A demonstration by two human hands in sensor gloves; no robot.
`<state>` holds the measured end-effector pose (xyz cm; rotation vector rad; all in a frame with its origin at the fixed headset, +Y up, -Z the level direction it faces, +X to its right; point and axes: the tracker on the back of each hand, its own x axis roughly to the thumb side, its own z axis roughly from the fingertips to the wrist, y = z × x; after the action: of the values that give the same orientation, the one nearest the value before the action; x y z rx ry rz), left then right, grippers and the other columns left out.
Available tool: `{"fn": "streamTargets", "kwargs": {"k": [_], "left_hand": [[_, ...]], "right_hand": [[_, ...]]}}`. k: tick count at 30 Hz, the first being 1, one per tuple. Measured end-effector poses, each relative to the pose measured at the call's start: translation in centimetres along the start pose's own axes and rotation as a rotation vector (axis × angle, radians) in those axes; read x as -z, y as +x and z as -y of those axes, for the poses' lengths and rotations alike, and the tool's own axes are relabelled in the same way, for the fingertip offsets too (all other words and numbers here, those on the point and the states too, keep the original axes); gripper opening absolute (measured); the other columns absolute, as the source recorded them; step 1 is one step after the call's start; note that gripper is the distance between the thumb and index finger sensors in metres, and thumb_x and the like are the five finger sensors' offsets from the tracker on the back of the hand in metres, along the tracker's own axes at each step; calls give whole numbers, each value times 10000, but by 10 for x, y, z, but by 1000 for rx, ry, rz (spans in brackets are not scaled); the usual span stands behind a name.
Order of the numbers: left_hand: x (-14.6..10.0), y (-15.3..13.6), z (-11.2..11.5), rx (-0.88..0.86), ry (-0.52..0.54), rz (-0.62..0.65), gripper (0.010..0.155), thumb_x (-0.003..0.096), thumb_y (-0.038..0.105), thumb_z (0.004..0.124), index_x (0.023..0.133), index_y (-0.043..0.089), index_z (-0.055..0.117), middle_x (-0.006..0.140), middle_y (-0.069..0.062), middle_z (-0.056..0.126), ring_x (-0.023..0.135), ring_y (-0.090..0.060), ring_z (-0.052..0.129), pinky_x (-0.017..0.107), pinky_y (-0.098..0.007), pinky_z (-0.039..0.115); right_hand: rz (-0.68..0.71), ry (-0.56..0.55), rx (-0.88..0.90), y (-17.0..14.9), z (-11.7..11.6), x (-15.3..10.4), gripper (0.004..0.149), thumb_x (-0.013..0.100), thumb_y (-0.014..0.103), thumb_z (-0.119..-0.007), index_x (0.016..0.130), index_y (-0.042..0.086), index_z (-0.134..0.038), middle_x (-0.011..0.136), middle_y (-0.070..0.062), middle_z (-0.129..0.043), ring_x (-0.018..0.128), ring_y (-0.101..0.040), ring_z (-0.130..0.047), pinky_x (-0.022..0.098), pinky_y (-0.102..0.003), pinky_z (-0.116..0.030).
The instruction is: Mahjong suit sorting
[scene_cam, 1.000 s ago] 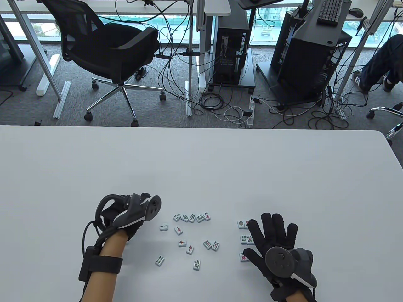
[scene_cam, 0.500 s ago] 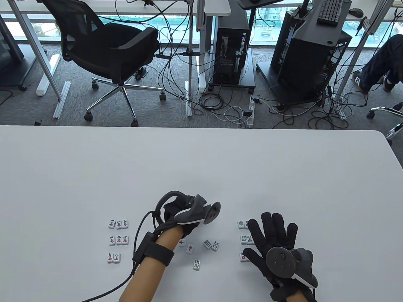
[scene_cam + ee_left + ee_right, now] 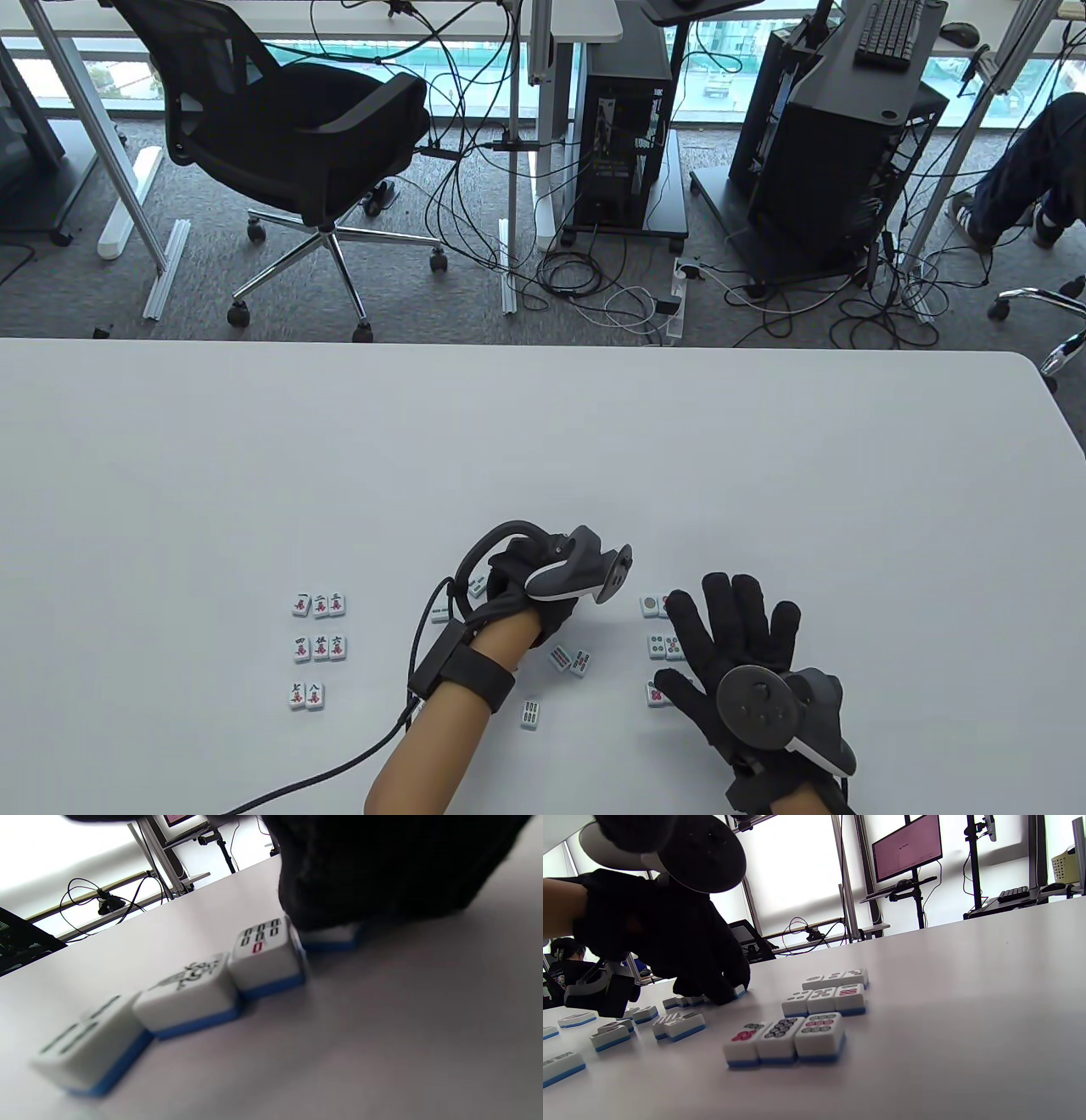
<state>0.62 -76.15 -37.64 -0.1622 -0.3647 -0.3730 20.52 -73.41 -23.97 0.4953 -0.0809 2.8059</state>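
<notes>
My left hand [image 3: 543, 594] hovers low over the middle cluster of white, blue-backed mahjong tiles. In the left wrist view its fingertips [image 3: 339, 899] press down on the end tile [image 3: 333, 938] of a row, next to a bamboo tile [image 3: 265, 952] and a bird tile [image 3: 191, 993]. The tile still lies on the table. A sorted block of character tiles [image 3: 318, 649] lies to the left. My right hand [image 3: 730, 645] lies flat with spread fingers, partly covering the sorted dot tiles [image 3: 662, 647], which form a neat grid in the right wrist view [image 3: 818, 1014].
Loose tiles lie near my left forearm: a pair [image 3: 570, 660] and a single bamboo tile [image 3: 531, 715]. The white table [image 3: 543, 441] stretches far beyond the tiles. An office chair [image 3: 288, 144], cables and computer carts stand past its far edge.
My left hand has moved right from the character tiles, uncovering them, to the row in the middle cluster. My right hand has not moved.
</notes>
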Motion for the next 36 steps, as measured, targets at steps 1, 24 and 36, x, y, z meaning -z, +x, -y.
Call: {"fn": "streamTargets", "kwargs": {"k": [1, 24, 36], "left_hand": [[0, -1, 0, -16, 3, -6, 575, 295, 537, 889, 745, 179, 899, 265, 171, 999, -14, -27, 880, 127, -314, 857], [-169, -133, 24, 14, 129, 26, 595, 264, 522, 910, 763, 199, 889, 296, 161, 1008, 13, -36, 899, 158, -323, 862], [-197, -143, 84, 49, -27, 1, 595, 255, 519, 918, 755, 196, 893, 283, 160, 1007, 2, -35, 894, 148, -322, 861]], "right_hand": [[1, 1, -1, 0, 0, 0, 754, 521, 609, -580, 1120, 355, -200, 1183, -72, -39, 1037, -369, 54, 699, -687, -19], [-7, 2, -34, 1, 2, 0, 756, 519, 610, -579, 1118, 351, -197, 1180, -77, -38, 1034, -371, 51, 696, -689, -23], [-12, 15, -57, 3, 0, 0, 756, 518, 608, -578, 1115, 349, -194, 1177, -83, -37, 1030, -375, 49, 694, -689, -39]]}}
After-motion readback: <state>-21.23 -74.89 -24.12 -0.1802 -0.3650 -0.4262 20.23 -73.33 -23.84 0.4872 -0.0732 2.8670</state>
